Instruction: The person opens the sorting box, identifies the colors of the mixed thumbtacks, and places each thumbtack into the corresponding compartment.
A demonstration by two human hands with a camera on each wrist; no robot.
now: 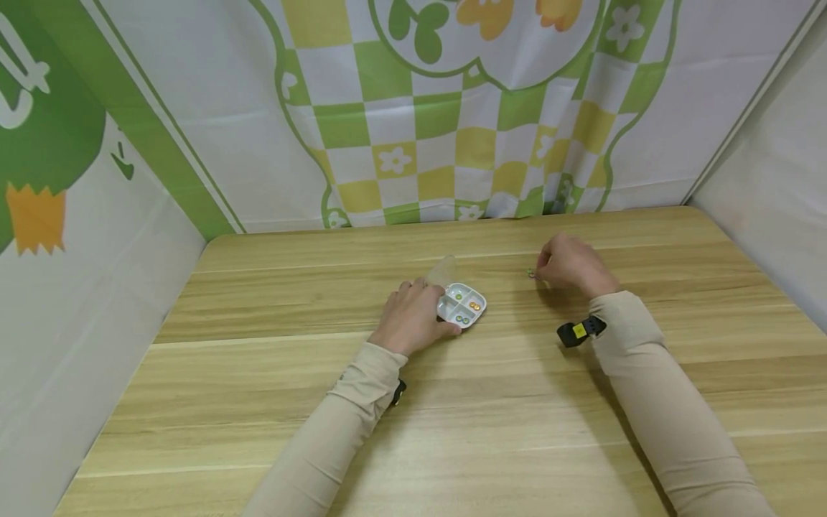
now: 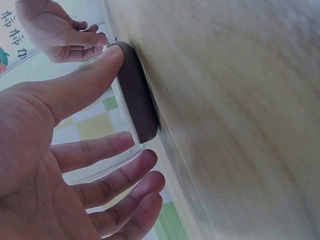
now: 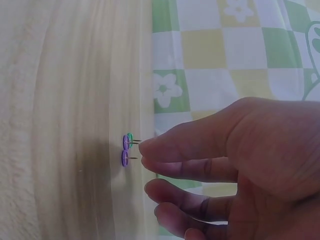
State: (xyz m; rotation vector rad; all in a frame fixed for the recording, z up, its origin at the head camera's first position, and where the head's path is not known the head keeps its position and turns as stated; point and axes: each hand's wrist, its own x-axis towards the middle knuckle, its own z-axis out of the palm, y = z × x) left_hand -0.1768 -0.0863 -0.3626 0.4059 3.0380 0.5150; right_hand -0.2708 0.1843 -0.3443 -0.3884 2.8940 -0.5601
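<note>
A white four-compartment case lies on the table, its clear lid raised at the far side. My left hand holds the case by its edge, thumb on the near side and index finger opposite in the left wrist view, where the dark outer side shows. Small coloured thumbtacks lie in several compartments. Farther right, loose purple and green thumbtacks stand point up on the table. Thumb and index fingertips of my right hand are close together beside their points; no tack plainly shows between them.
A wooden table bears everything. Behind it hangs a green, yellow and white checked cloth, with pale fabric walls at both sides. A black wrist strap sits on the right forearm.
</note>
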